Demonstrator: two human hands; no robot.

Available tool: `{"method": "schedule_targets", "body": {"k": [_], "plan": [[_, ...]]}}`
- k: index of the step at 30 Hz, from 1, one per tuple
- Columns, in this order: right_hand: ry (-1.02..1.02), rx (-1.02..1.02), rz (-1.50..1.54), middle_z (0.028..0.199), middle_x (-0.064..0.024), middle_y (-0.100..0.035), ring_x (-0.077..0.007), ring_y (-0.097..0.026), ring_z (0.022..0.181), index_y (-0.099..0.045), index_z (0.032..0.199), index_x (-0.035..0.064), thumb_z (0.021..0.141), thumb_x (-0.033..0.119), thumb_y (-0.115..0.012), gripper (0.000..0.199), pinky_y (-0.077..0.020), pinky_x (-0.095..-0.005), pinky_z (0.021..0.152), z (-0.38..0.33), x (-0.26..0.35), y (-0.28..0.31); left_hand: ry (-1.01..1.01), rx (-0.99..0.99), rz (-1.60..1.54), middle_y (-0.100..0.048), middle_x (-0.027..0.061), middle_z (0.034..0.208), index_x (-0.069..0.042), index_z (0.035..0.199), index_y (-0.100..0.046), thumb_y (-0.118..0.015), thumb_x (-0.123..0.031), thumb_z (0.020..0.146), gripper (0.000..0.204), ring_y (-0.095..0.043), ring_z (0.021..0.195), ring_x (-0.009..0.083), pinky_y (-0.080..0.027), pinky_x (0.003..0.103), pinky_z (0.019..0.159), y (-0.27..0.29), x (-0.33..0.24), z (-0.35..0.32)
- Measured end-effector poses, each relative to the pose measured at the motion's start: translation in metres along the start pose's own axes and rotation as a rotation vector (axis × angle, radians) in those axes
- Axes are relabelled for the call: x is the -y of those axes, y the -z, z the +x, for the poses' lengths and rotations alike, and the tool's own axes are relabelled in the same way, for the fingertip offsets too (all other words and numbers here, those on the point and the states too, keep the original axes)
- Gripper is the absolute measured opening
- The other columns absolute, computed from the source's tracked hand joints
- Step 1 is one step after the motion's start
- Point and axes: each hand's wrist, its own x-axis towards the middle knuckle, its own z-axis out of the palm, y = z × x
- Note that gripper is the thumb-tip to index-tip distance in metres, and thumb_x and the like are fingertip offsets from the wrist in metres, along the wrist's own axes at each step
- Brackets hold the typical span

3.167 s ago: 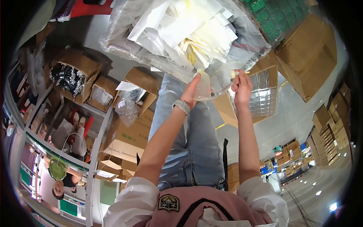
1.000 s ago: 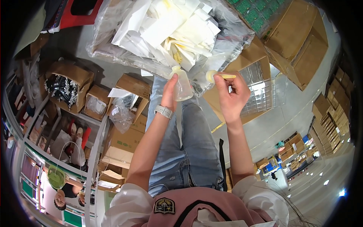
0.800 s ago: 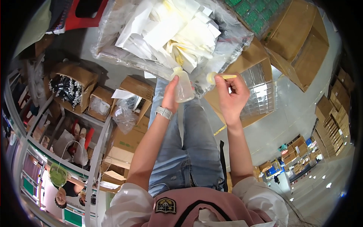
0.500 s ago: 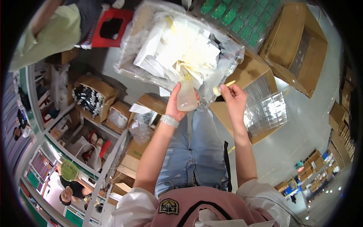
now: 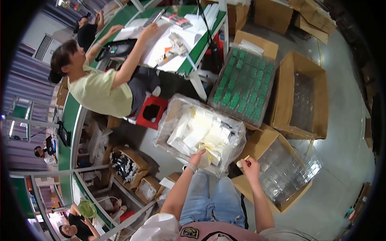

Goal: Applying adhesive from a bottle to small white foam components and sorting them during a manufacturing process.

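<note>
My left hand is closed round a translucent plastic bottle, partly hidden behind the fingers. The bottle is at the near edge of a box lined with clear plastic, which is heaped with white and yellowish paper-like pieces. To the right, my right hand pinches a small whitish cap with a thin yellow tip. That cap is apart from the bottle.
Trays of green parts stand beyond the box. Open cartons and clear plastic trays lie to the right. A co-worker in a light green top sits by a red stool at a green bench holding a glue gun.
My view has swung upward, bringing the bench and the seated co-worker into sight. Both hands still hold the bottle and the cap, now appearing lower in the picture.
</note>
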Motion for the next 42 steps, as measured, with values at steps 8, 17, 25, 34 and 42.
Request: {"method": "schedule_targets", "body": {"k": [8, 17, 25, 34, 42], "plan": [[0.068, 0.058, 0.028, 0.064, -0.0106, -0.057, -0.0265, -0.058, 0.058, -0.059, 0.069, 0.0011, 0.073, 0.022, -0.07, 0.025, -0.045, -0.0357, 0.054, 0.004, 0.034, 0.007, -0.064, 0.412, -0.279, -0.065, 0.0143, 0.101, 0.002, 0.102, -0.065, -0.066, -0.061, 0.069, 0.071, -0.065, 0.088, 0.0285, -0.05, 0.036, 0.077, 0.006, -0.006, -0.002], [0.423, 0.015, -0.324, 0.064, -0.015, -0.056, -0.0315, -0.058, 0.06, -0.059, 0.067, -0.001, 0.072, 0.022, -0.07, 0.026, -0.0454, -0.0377, 0.055, -0.005, 0.062, -0.001, -0.496, 0.051, 1.187, -0.064, 0.0213, 0.104, 0.006, 0.099, -0.064, -0.064, -0.072, 0.06, 0.087, -0.063, 0.094, 0.0301, -0.049, 0.036, 0.083, 0.039, -0.028, -0.021], [0.277, 0.139, -0.379, 0.066, -0.0131, -0.062, -0.029, -0.062, 0.062, -0.064, 0.069, 0.0026, 0.071, 0.027, -0.068, 0.025, -0.0486, -0.0371, 0.058, 0.003, 0.102, -0.074, -0.252, 0.214, 0.774, -0.062, 0.0163, 0.111, 0.008, 0.105, -0.063, -0.061, -0.077, 0.059, 0.097, -0.063, 0.092, 0.0288, -0.048, 0.033, 0.08, 0.082, -0.001, 0.031], [0.314, 0.114, -0.408, 0.065, -0.0153, -0.061, -0.0266, -0.06, 0.057, -0.064, 0.073, -0.0009, 0.072, 0.027, -0.069, 0.028, -0.047, -0.0354, 0.056, -0.018, 0.17, -0.188, -0.172, 0.325, 0.367, -0.062, 0.0214, 0.108, 0.012, 0.107, -0.06, -0.061, -0.078, 0.057, 0.102, -0.059, 0.102, 0.0309, -0.043, 0.036, 0.089, 0.172, 0.003, 0.064], [0.204, -0.008, -0.388, 0.065, -0.0174, -0.06, -0.0282, -0.062, 0.058, -0.063, 0.071, -0.0024, 0.072, 0.027, -0.069, 0.03, -0.0476, -0.0365, 0.056, -0.076, 0.154, -0.202, -0.247, 0.348, 0.415, -0.064, 0.0217, 0.103, 0.01, 0.102, -0.063, -0.06, -0.079, 0.055, 0.101, -0.062, 0.097, 0.0303, -0.046, 0.035, 0.085, 0.201, -0.022, 0.096]]}}
